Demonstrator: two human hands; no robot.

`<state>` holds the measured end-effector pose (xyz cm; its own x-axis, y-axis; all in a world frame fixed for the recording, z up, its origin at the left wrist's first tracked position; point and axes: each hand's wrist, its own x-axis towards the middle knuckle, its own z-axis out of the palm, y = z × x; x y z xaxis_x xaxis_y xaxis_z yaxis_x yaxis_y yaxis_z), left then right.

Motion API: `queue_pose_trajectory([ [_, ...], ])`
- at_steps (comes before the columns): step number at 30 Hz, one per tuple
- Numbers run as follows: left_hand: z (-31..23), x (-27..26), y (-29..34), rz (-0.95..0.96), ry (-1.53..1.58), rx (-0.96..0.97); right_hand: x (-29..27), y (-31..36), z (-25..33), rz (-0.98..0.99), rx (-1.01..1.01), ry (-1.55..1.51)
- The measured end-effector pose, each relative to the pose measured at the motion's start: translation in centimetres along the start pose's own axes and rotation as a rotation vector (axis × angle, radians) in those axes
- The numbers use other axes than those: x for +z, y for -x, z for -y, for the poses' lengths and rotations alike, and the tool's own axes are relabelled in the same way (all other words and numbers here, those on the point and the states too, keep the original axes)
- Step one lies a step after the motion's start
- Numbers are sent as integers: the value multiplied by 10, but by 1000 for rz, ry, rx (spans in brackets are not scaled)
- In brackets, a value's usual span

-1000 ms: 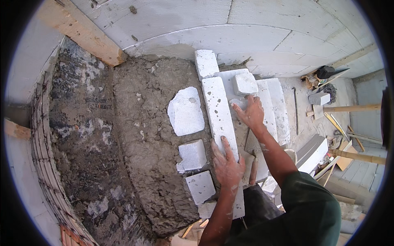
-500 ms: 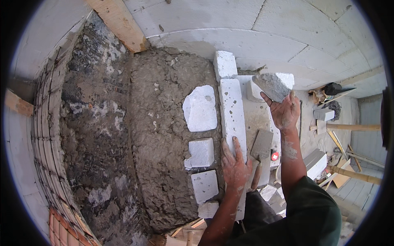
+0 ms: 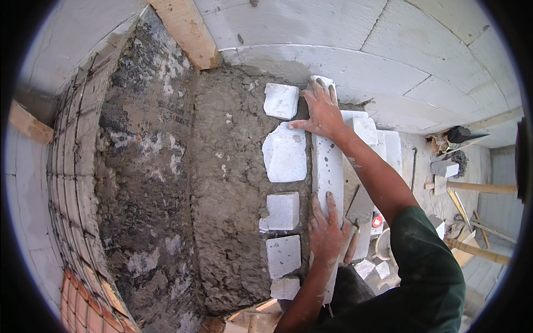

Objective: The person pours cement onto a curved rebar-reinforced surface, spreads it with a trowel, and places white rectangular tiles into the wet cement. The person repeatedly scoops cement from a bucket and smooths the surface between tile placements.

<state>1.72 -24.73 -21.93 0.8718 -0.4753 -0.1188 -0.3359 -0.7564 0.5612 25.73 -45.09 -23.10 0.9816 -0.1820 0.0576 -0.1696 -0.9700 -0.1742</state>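
A long white block with small pits lies along the right edge of the wet mortar bed. On its near half rests my left hand, open, fingers pointing away from me. At the far end my right hand lies open over the block, fingers spread, thumb reaching left. Beside the block, smaller white pieces sit in a row on the mortar: a squarish one at the far end, a larger irregular one, then a cube-like one, a flat one and a small one.
A trowel with a wooden handle lies right of the long block, near a red-and-white round item. Another white block stands farther right. A pale block wall runs behind; rebar lines the left.
My right hand has left the grey-faced block at right and come onto the long block's far end. The long block reaches nearer the back wall; a squarish piece now sits left of it.
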Motion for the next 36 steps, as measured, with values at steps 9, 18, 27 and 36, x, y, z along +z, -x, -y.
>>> queue_pose_trajectory([
  [9, 0, -1, -2, 27, 25, -40, -22, -46, 24, 228, -170, -115],
  [18, 2, 0, -3, 10, 71, -18, -18, -58, 7, 276, -304, 8],
  [27, 4, -1, 0, 40, 102, -22, 6, -47, -13, 287, -324, -31],
  [36, 1, -3, -5, 11, 59, -7, 7, -46, 13, 214, -398, 289],
])
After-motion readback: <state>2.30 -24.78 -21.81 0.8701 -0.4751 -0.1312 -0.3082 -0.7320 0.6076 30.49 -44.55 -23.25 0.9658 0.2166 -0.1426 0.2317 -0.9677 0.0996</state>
